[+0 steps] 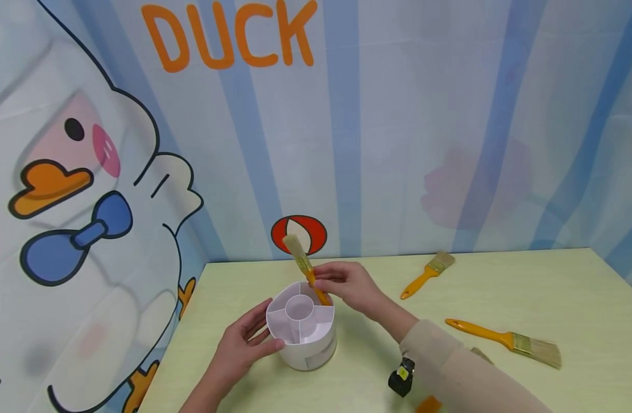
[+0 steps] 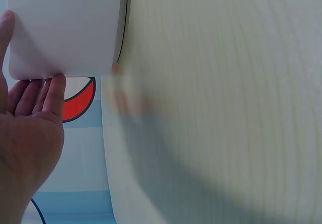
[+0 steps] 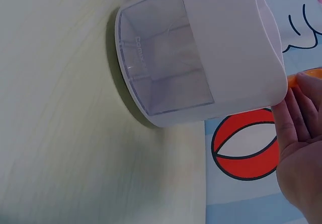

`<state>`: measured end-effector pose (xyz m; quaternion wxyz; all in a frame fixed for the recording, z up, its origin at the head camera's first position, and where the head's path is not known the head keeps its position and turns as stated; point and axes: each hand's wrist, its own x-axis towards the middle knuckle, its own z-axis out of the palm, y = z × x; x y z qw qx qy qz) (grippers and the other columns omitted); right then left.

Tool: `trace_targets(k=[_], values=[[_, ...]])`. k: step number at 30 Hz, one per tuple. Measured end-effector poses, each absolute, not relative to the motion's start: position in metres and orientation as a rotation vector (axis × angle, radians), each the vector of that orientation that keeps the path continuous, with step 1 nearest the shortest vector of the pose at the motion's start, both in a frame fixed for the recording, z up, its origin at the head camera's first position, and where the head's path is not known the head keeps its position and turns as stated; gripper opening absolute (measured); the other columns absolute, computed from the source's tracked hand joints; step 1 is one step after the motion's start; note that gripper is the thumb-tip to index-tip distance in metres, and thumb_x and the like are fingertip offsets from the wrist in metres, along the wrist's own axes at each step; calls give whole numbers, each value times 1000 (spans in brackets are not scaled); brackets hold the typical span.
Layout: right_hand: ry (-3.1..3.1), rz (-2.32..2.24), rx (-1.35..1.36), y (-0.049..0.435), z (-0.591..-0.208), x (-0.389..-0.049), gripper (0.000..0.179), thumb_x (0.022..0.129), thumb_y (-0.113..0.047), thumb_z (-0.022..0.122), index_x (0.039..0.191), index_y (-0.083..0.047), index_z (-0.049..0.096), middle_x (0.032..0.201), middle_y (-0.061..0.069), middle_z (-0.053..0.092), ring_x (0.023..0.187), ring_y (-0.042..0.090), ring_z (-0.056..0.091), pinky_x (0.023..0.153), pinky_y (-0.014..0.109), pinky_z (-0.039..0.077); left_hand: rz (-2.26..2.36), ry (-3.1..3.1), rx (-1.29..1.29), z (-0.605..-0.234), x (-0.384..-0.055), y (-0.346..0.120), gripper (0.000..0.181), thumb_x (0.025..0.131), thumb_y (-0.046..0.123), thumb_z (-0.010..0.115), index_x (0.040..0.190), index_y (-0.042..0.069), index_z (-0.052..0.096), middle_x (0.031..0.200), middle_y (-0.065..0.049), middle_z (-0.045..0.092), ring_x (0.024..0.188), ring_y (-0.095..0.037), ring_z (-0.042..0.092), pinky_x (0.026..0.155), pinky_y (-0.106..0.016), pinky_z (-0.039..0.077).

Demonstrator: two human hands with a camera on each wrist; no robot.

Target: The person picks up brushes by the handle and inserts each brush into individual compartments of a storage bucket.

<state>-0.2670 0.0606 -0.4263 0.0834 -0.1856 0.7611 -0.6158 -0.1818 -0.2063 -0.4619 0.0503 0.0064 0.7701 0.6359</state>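
A white round desk organizer (image 1: 310,353) with several compartments stands on the table. My left hand (image 1: 248,335) holds its left side, with fingers along the wall and the thumb at the front rim; the left wrist view shows those fingertips (image 2: 58,80) against the white wall. Between thumb and fingers, my right hand (image 1: 352,287) pinches a paintbrush (image 1: 305,267) by its orange handle, bristles up. The handle's lower end reaches into the right rear compartment. From the right wrist, the orange handle (image 3: 293,81) shows beside the rim, above a clear drawer (image 3: 166,53) in the organizer.
Two more paintbrushes lie right of the organizer, one farther back (image 1: 424,278) and a wider one (image 1: 507,341) nearer. A black tape measure (image 1: 401,377) and an orange piece (image 1: 428,404) lie by the right sleeve (image 1: 460,367). A printed curtain (image 1: 388,126) hangs behind the table.
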Motion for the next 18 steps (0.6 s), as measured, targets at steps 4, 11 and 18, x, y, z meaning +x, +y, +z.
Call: trace_targets(k=[4,11,18], values=[[2336,-1745,-653,60,-423,-269,30,101,-12,76,129,-2,76,117,12,79,110,27,76,99,38,64,1940,2344,26,-462,-182,-206,80,88,14,90,158,10,52,158,-16,55,146,-39,53,109,-40,56],[2402,-1622,-775,58,-418,-270,29,100,-11,77,127,-2,77,115,12,80,106,26,77,94,36,65,1928,2348,32,-461,-182,-206,81,88,16,91,159,9,51,159,-16,54,146,-40,52,109,-41,55],[2450,-1522,-777,54,-414,-271,28,100,-9,77,127,-3,77,115,10,80,107,25,77,94,36,66,1935,2335,26,-460,-182,-206,81,88,16,91,159,10,51,159,-16,55,146,-40,52,109,-42,55]])
